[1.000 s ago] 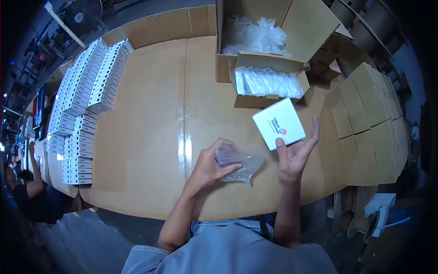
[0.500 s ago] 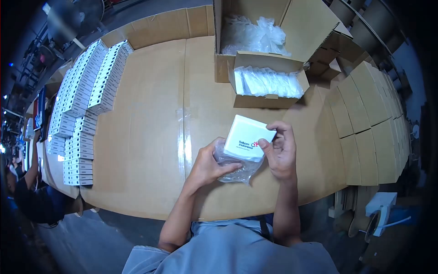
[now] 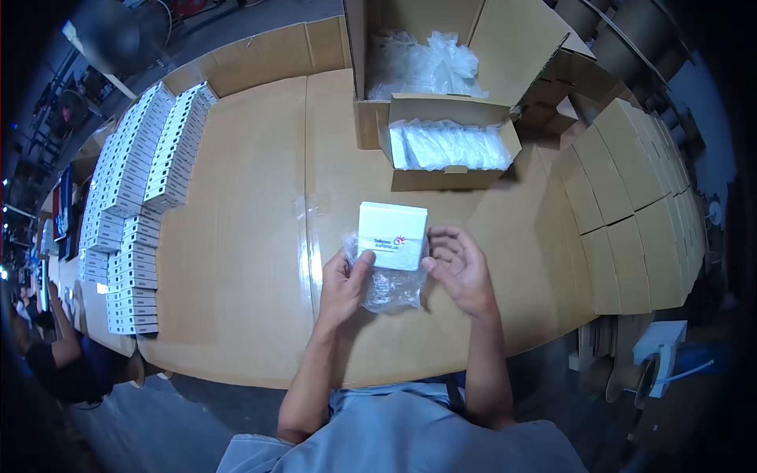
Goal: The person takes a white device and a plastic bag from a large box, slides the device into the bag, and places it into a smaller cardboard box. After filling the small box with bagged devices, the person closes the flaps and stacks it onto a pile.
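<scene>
Free room spans the cardboard surface point(image 3: 236, 260) between left hand point(image 3: 342, 292) and white stacks point(image 3: 138, 169), while the open carton point(image 3: 445, 180) blocks the far side, brown boxes point(image 3: 631, 209) the right.

The picture's top edge cuts off the large carton point(image 3: 512, 47).

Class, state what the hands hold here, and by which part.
A white box, partly in a clear plastic bag, held at its left and right sides.

Cardboard-covered table point(image 3: 236, 236), stacked white boxes point(image 3: 142, 158), brown cartons point(image 3: 639, 213)
</scene>
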Motion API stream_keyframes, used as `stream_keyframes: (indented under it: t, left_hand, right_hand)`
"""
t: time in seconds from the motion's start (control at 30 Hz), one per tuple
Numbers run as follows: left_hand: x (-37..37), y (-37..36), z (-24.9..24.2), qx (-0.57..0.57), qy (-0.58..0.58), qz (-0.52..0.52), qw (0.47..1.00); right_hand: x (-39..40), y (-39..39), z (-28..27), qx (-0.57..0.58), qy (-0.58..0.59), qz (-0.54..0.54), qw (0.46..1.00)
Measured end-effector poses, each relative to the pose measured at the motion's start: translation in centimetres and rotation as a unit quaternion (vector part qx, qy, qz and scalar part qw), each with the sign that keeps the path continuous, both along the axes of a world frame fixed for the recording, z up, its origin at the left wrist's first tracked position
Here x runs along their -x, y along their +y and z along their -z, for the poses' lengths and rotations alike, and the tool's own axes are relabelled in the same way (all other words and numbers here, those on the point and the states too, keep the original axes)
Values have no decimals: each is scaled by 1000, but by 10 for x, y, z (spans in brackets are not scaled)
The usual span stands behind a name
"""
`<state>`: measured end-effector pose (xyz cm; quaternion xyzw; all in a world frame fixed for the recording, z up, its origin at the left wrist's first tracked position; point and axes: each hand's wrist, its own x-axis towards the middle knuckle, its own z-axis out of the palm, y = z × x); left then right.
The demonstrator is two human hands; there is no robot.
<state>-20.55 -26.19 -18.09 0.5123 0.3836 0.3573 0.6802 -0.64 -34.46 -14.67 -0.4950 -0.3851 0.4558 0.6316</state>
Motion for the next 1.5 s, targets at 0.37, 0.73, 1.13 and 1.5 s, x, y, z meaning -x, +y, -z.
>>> stream_keyframes:
  t: [0.37,0.73,1.13,1.5]
  left_hand:
    - [-1,2,3,-137,7,0,990]
    - [-6,-3,-11,-123,-107,12,987]
    - [5,-15,5,-23,-68,27,997]
    - [-15,-16,-21,44,8,-99,994]
  right_hand:
    - [7,-8,31,-14,1,59,998]
    - [15,-6,16,-86,33,39,995]
    - [23,-12,28,-59,-85,13,995]
    - [20,-8,11,-113,-143,138,973]
